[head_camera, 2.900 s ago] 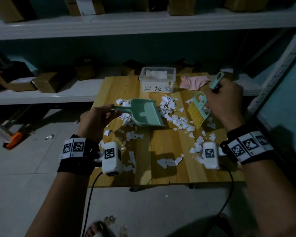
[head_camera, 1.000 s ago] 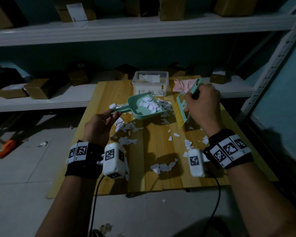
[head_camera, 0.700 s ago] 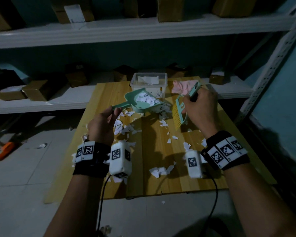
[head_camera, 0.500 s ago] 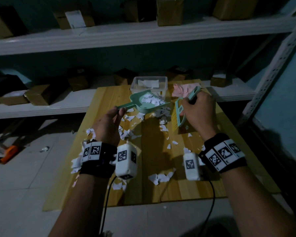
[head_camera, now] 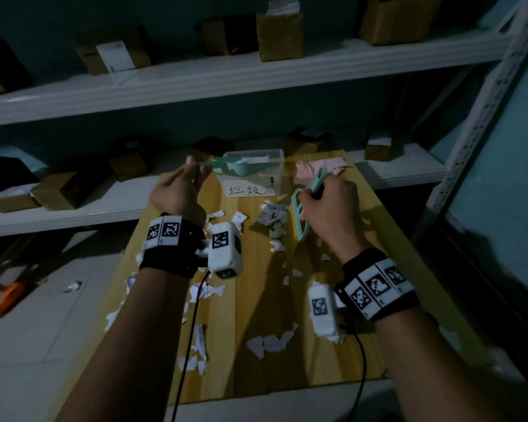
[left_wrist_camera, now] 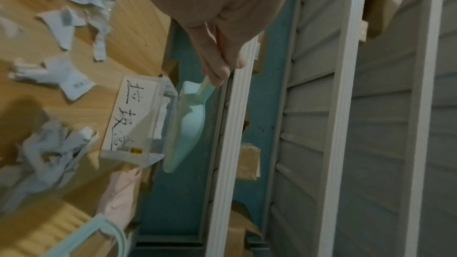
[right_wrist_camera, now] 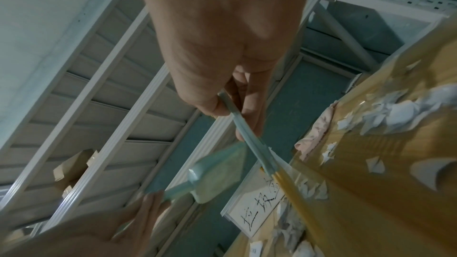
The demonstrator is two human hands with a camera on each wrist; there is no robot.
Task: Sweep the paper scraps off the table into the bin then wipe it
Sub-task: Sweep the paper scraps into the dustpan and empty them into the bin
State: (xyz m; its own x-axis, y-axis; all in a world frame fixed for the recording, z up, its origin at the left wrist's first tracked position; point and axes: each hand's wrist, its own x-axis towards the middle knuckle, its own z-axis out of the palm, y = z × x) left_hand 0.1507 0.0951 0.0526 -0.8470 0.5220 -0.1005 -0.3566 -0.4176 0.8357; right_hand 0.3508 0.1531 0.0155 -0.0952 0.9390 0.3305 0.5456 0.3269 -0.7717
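My left hand (head_camera: 182,190) pinches the handle of the mint green dustpan (head_camera: 238,169) (left_wrist_camera: 188,122) and holds it tipped over the clear plastic bin (head_camera: 256,173) (left_wrist_camera: 138,122) at the table's far edge. The bin carries a handwritten white label. My right hand (head_camera: 328,208) grips the handle of the green brush (head_camera: 302,214) (right_wrist_camera: 254,149), whose yellow bristles rest on the wooden table (head_camera: 256,300) beside a heap of paper scraps (head_camera: 272,216). More scraps (head_camera: 269,344) lie over the near and left parts of the table.
A pink cloth (head_camera: 317,166) lies at the far right of the table, behind the brush. White shelves (head_camera: 226,74) with cardboard boxes stand behind the table. An orange tool (head_camera: 6,298) lies on the floor at left. A white rack upright (head_camera: 482,126) stands at right.
My left hand lifted the loaded dustpan off the table and carried it back to the bin, tipping it there. The right hand kept the brush by the scrap heap.
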